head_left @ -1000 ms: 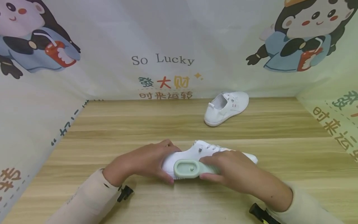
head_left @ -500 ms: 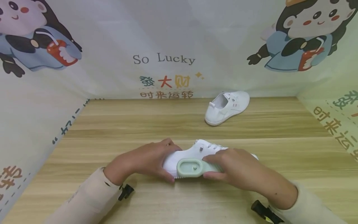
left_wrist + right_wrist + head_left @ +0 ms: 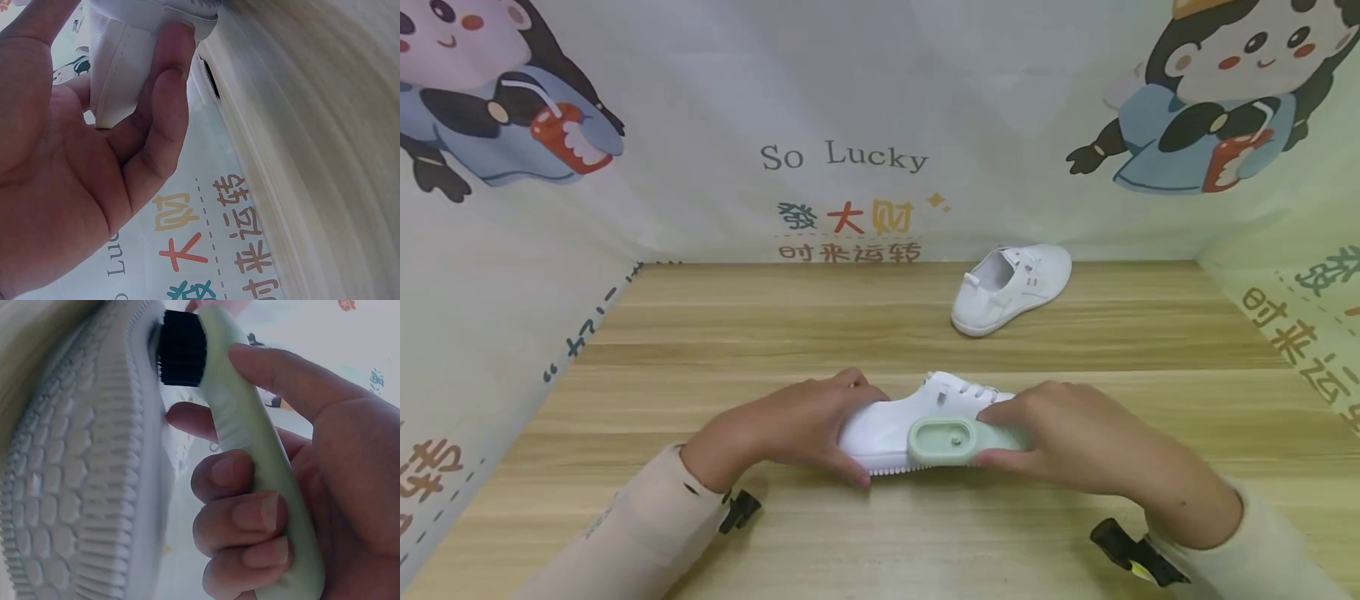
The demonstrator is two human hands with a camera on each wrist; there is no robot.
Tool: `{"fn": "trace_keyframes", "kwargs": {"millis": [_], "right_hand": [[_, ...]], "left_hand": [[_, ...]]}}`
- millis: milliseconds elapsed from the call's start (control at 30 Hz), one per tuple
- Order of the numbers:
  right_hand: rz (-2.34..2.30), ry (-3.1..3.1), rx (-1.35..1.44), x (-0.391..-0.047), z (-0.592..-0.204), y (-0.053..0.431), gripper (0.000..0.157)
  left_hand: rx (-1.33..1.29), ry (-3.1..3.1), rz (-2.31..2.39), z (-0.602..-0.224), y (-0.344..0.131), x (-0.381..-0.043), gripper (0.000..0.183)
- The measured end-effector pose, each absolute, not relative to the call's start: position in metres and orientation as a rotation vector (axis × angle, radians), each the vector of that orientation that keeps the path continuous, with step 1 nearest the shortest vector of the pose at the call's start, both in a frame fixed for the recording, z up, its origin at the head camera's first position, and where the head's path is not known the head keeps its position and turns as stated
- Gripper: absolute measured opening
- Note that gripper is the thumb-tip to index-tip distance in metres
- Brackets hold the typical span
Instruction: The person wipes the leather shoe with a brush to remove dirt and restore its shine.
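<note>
A white lace-up shoe (image 3: 880, 437) is held on its side edge over the wooden table, toe to the right. My left hand (image 3: 808, 425) grips its heel; in the left wrist view the fingers (image 3: 169, 112) curl round the heel's back. The right hand (image 3: 1060, 437) holds a pale green shoe brush (image 3: 942, 442) by its handle, fingers wrapped round it. In the right wrist view the brush's black bristles (image 3: 182, 349) meet the shoe's side just above the patterned sole (image 3: 69, 487). The hand hides part of the toe.
A second white shoe (image 3: 1011, 287) lies at the back of the wooden table (image 3: 737, 333), near the printed back cloth (image 3: 842, 100). Printed cloth also lines the left and right sides. Black clips (image 3: 741, 510) sit at both wrists.
My right hand has slid the brush to the right along the shoe's side, from near the heel toward the middle. The left hand keeps its hold on the heel.
</note>
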State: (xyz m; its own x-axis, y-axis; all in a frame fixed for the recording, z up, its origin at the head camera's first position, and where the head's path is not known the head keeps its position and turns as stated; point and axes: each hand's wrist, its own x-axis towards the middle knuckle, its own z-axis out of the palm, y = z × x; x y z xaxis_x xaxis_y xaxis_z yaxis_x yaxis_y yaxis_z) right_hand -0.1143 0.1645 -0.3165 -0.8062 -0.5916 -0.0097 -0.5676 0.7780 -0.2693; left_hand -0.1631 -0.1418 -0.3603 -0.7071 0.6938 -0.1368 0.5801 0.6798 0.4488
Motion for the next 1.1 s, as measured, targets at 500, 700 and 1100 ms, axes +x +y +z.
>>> {"fn": "trace_keyframes", "kwargs": {"millis": [500,700,1100], "right_hand": [[-0.444,2.867,-1.149,-0.111,-0.331,0.149,0.026],[-0.444,2.867,-1.171,-0.112,-0.331,0.149,0.025],[-0.423,2.845,-1.057,-0.114,-0.322,0.163,0.036]], "left_hand": [[1.027,2.600,0.564,-0.359,-0.143,-0.163,0.081],[1.029,2.602,0.565,-0.360,-0.144,-0.163,0.081],[1.006,2.605,0.545,-0.359,-0.142,-0.163,0.083]]}}
